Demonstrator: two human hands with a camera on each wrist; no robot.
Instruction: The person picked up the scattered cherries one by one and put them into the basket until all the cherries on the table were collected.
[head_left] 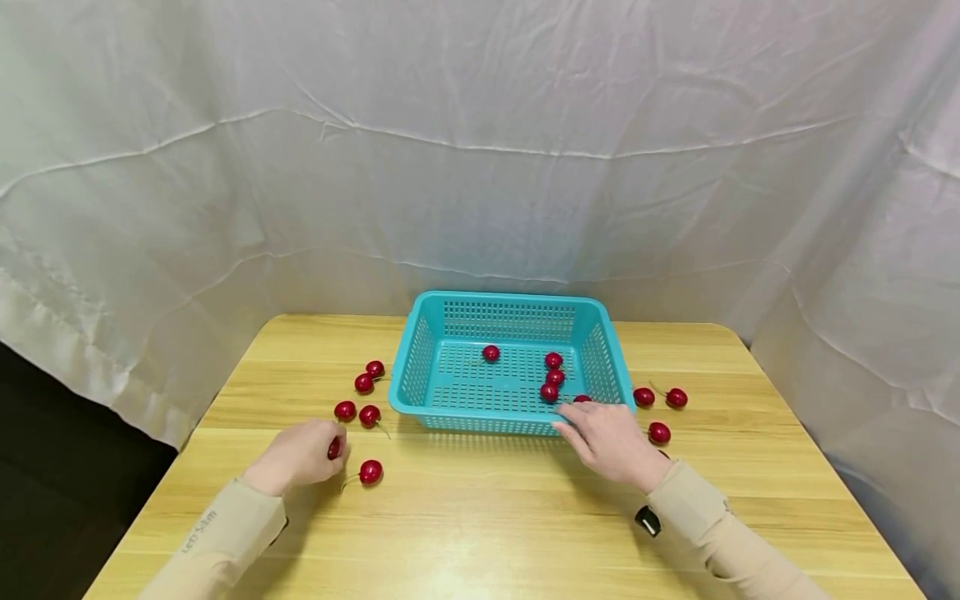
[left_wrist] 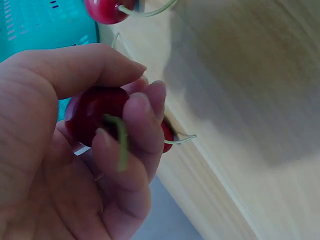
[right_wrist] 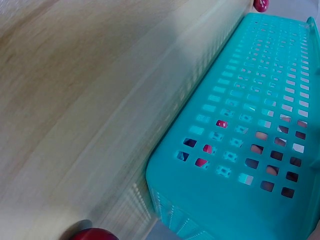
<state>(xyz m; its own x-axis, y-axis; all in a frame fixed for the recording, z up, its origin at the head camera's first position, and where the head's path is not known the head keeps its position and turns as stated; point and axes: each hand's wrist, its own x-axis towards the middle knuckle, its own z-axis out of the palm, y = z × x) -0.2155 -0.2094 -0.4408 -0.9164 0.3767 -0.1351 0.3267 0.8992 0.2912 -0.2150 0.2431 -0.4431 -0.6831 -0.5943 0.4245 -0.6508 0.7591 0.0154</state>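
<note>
My left hand (head_left: 303,457) grips a red cherry (left_wrist: 97,115) between curled fingers and thumb, its green stem hanging out past the fingers. It hovers left of a blue-green plastic basket (head_left: 487,422), among several loose cherries, one (head_left: 371,472) just to its right. My right hand (head_left: 611,440) reaches over the basket's near right rim. Its fingers (right_wrist: 261,136) show through the wall holes, above the red of cherries (right_wrist: 207,148) low inside. One cherry (head_left: 582,400) in the basket is partly covered by this hand. More cherries (head_left: 555,377) lie on the basket floor.
Loose cherries (head_left: 365,383) lie on the wooden table (head_left: 465,517) left of the basket. Others (head_left: 659,432) lie to its right, near the right forearm. Pale grey cloth (head_left: 480,167) hangs behind and around the table.
</note>
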